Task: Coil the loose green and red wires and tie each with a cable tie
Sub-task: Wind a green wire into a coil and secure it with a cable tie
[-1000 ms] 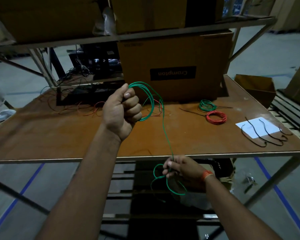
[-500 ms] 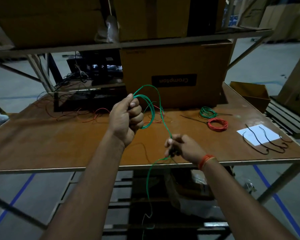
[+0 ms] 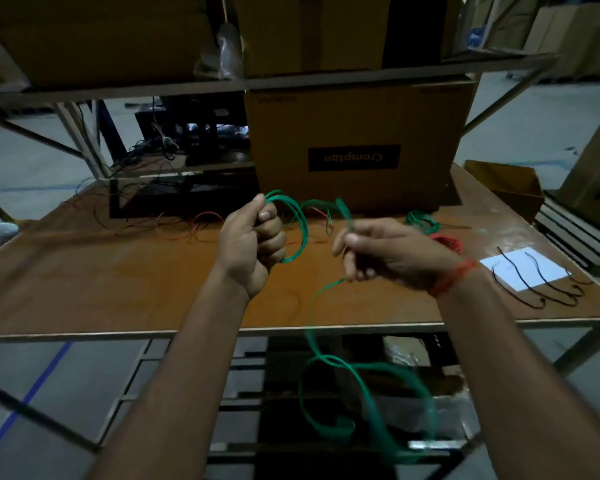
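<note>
On the big brown table [image 3: 84,271] in front of us sits a cardboard box [image 3: 357,140] at 12 o'clock. At 3 o'clock lies a white paper [image 3: 527,271] with black cable ties [image 3: 515,285] on it. Just left of that paper rest two finished coils, one green [image 3: 421,220] and one red [image 3: 449,242]. Loose red wires [image 3: 187,226] lie at 10 o'clock.

Our left hand [image 3: 253,244] makes a fist around the green loops [image 3: 300,223], holding them up over the table. Our right hand [image 3: 385,254] pinches the green wire [image 3: 329,386] with curled fingers, but it is blurry, so we cannot tell which fingers press it. The long tail hangs down past the table edge at 6 o'clock.

We think this wire is light, thin and bendy, and a bit springy, so loops may pop open. We should hold it close to the loops and keep the fist tight.
</note>
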A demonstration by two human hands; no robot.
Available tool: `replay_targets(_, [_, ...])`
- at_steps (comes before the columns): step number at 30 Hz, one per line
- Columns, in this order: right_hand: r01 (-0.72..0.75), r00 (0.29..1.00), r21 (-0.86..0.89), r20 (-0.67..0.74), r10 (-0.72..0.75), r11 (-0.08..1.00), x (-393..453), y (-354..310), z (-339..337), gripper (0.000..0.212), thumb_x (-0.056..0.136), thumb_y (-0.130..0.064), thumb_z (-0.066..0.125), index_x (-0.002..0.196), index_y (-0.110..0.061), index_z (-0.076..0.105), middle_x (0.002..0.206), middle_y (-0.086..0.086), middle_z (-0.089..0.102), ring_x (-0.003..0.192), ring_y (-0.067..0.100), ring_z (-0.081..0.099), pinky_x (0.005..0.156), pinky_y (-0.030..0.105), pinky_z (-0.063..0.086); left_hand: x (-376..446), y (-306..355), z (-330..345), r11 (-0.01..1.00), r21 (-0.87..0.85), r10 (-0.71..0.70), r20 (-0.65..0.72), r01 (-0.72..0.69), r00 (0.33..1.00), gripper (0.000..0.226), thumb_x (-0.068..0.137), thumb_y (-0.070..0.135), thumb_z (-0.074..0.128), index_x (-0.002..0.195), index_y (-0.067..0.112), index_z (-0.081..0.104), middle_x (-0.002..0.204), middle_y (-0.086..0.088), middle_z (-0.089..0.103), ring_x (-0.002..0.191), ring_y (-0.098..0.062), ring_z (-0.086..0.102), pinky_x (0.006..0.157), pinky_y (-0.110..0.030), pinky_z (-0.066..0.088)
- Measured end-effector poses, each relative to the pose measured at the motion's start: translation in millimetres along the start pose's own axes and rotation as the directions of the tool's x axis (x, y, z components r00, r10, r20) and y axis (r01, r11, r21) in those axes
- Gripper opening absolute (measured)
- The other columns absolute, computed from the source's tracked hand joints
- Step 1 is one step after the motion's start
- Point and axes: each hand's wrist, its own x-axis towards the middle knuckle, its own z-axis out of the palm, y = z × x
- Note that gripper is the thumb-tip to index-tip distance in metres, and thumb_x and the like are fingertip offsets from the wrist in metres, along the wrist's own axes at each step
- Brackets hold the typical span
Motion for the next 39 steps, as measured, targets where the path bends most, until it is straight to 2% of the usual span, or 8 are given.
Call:
replay_targets(7, [-0.094, 0.979, -0.24, -0.199, 0.046, 0.966, 11.5, 13.6, -3.9, 0.024, 0.106, -0.015, 0.043, 0.097, -0.007, 0.063, 0.069, 0.007, 0.064, 0.061, 0.018, 0.059, 0.051, 0.021, 0.043, 1.5, -3.1, 6.1, 1.0, 0.009, -0.008, 0.022, 0.007, 1.0, 0.044, 0.111, 0.036, 0.028, 0.072, 0.021, 0.038, 0.051, 0.01, 0.025, 0.042, -0.007, 0.017, 0.041, -0.024, 0.017])
replay_targets(16, [0.073, 0.913, -0.153, -0.387, -0.128, 0.986, 17.4, -0.3, -9.1, 0.025, 0.107, -0.02, 0.041, 0.108, -0.01, 0.064, 0.068, 0.002, 0.064, 0.061, 0.014, 0.054, 0.05, 0.019, 0.042, 0.3, -9.7, 10.4, 1.0, 0.005, -0.003, 0.037, 0.003, 0.999, 0.043, 0.111, 0.034, 0.028, 0.072, 0.021, 0.038, 0.051, 0.01, 0.026, 0.041, -0.007, 0.018, 0.039, -0.021, 0.021])
replay_targets(19, [-0.36, 0.897, -0.673, -0.44, 0.041, 0.646, 17.3, 11.2, -13.0, 0.048, 0.097, -0.036, 0.061, 0.138, -0.015, 0.049, 0.124, 0.006, 0.063, 0.111, 0.026, 0.061, 0.088, 0.033, 0.053, -1.7, -8.6, 11.1, 1.0, 0.008, -0.007, 0.041, 0.006, 0.999, 0.043, 0.111, 0.034, 0.03, 0.071, 0.021, 0.039, 0.051, 0.01, 0.025, 0.041, -0.007, 0.017, 0.038, -0.021, 0.02])
replay_targets(21, [-0.398, 0.879, -0.774, -0.475, -0.035, 0.492, 14.7, 15.8, -6.9, 0.081, 0.088, -0.036, 0.072, 0.153, -0.02, 0.027, 0.152, 0.011, 0.037, 0.138, 0.033, 0.037, 0.111, 0.043, 0.039, -3.6, -4.2, 10.9, 0.997, 0.065, -0.044, 0.061, 0.04, 0.997, 0.044, 0.111, 0.034, 0.031, 0.069, 0.022, 0.039, 0.051, 0.01, 0.024, 0.041, -0.007, 0.017, 0.039, -0.022, 0.02])
replay_targets(25, [0.183, 0.92, -0.73, -0.11, -0.377, 0.658, 9.5, 0.6, 14.9, 0.104, 0.081, -0.019, 0.079, 0.157, -0.038, 0.011, 0.164, -0.006, 0.014, 0.151, 0.017, 0.012, 0.122, 0.04, 0.02, -11.9, 5.3, 15.0, 0.95, 0.289, -0.19, 0.225, 0.12, 0.956, 0.041, 0.107, 0.036, 0.038, 0.068, 0.024, 0.041, 0.052, 0.009, 0.024, 0.042, -0.009, 0.017, 0.041, -0.022, 0.02])
replay_targets(28, [0.382, 0.893, -0.61, 0.051, -0.446, 0.695, 11.7, 1.3, 27.4, 0.06, 0.089, -0.012, 0.071, 0.142, -0.024, 0.047, 0.143, -0.001, 0.052, 0.133, 0.01, 0.047, 0.111, 0.031, 0.04, -15.9, 16.0, 20.9, 0.938, 0.33, -0.212, 0.297, 0.108, 0.931, 0.039, 0.104, 0.036, 0.041, 0.068, 0.022, 0.042, 0.052, 0.008, 0.024, 0.042, -0.009, 0.016, 0.041, -0.021, 0.017])
replay_targets(33, [0.345, 0.878, -0.121, -0.31, -0.366, 0.931, 7.5, 32.7, 36.3, 0.012, 0.097, -0.007, 0.059, 0.101, -0.017, 0.063, 0.09, 0.005, 0.067, 0.08, 0.013, 0.064, 0.07, 0.029, 0.054, -13.6, 40.5, 7.9, 0.972, -0.064, -0.208, 0.21, 0.225, 0.955, 0.037, 0.101, 0.036, 0.04, 0.066, 0.024, 0.042, 0.052, 0.011, 0.018, 0.046, -0.008, 0.007, 0.041, -0.021, 0.013])
replay_targets(39, [0.171, 0.861, -0.165, -0.454, -0.229, 0.971, -3.3, 75.7, 50.0, 0.015, 0.093, -0.007, 0.065, 0.098, -0.021, 0.063, 0.086, 0.004, 0.072, 0.076, 0.014, 0.069, 0.065, 0.025, 0.056, -2.2, 33.5, -15.4, 0.915, -0.376, -0.175, -0.041, 0.147, 0.984, 0.042, 0.108, 0.035, 0.034, 0.069, 0.023, 0.043, 0.049, 0.009, 0.028, 0.039, -0.006, 0.016, 0.036, -0.02, 0.018])
